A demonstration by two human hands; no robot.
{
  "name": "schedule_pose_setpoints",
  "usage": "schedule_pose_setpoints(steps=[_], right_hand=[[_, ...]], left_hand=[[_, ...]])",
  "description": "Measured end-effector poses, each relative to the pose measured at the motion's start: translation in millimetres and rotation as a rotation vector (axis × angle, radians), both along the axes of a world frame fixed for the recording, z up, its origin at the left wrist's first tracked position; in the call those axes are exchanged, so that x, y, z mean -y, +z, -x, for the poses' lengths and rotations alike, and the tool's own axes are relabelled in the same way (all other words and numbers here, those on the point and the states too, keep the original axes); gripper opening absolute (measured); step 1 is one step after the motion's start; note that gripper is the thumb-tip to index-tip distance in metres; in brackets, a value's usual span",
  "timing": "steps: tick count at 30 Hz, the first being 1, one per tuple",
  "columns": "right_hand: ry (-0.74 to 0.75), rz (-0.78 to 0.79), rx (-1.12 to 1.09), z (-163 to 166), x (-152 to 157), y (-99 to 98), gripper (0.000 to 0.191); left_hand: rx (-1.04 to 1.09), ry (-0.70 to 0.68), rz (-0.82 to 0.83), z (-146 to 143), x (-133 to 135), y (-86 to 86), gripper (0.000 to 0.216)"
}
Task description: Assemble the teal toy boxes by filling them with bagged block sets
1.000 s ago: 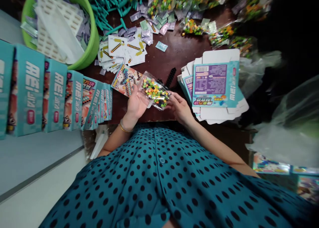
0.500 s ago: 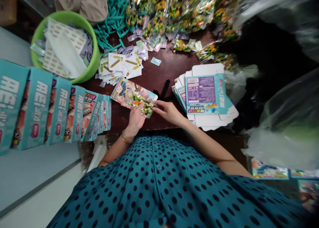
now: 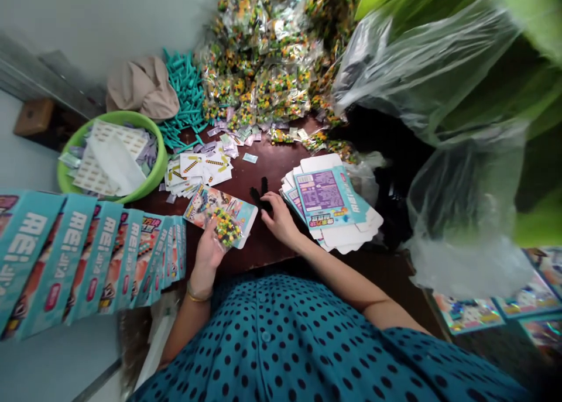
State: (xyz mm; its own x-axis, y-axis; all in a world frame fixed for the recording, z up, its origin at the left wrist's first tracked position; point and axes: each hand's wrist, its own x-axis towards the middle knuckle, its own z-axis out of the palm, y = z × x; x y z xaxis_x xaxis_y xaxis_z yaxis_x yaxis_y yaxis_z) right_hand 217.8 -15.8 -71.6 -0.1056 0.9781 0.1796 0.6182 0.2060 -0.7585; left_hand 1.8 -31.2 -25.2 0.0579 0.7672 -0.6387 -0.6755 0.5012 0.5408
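Note:
My left hand is closed round a small clear bag of coloured bricks and a flat printed carton beneath it, held over the dark wooden table. My right hand has left the bag and reaches to small black pieces on the table, its fingers curled on them. A stack of flat teal cartons lies just right of that hand.
A row of upright teal boxes lines the left. A green basin of paper sheets sits behind them. Instruction sheets, teal plastic tools and a heap of brick bags fill the back. Big clear plastic bags stand right.
My right hand let go of the brick bag and moved forward to the black pieces. The left hand now holds bag and carton alone. The view tilted upward.

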Motion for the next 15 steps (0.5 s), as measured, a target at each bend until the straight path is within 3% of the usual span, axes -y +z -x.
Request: schedule_pose_setpoints(steps=[4, 8, 9, 11, 13, 14, 15], right_hand=[[0.190, -0.190, 0.095, 5, 2, 26.9, 0.039], [0.243, -0.111, 0.230, 3, -20, 48.2, 0.045], [0.358, -0.089, 0.198, 3, -26, 52.9, 0.047], [0.746, -0.068, 0.084, 5, -43, 60.6, 0.047], [1.032, -0.053, -0.019, 2, -72, 63.6, 0.037], [1.036, -0.047, -0.033, -3, -93, 62.6, 0.030], [0.939, -0.042, -0.013, -11, -118, 59.8, 0.027]], left_hand=[[-0.053, -0.011, -0.079, -4, 1, 1.3, 0.042], [-0.092, -0.034, -0.078, -11, 2, -5.6, 0.052], [-0.092, -0.023, -0.050, -12, 2, -8.1, 0.050], [-0.091, 0.009, -0.003, -13, 2, -11.8, 0.041], [-0.095, 0.012, 0.003, -11, 1, -12.4, 0.037], [-0.100, 0.004, -0.001, -10, 1, -11.5, 0.039], [-0.108, -0.006, 0.000, -8, 0, -10.3, 0.042]])
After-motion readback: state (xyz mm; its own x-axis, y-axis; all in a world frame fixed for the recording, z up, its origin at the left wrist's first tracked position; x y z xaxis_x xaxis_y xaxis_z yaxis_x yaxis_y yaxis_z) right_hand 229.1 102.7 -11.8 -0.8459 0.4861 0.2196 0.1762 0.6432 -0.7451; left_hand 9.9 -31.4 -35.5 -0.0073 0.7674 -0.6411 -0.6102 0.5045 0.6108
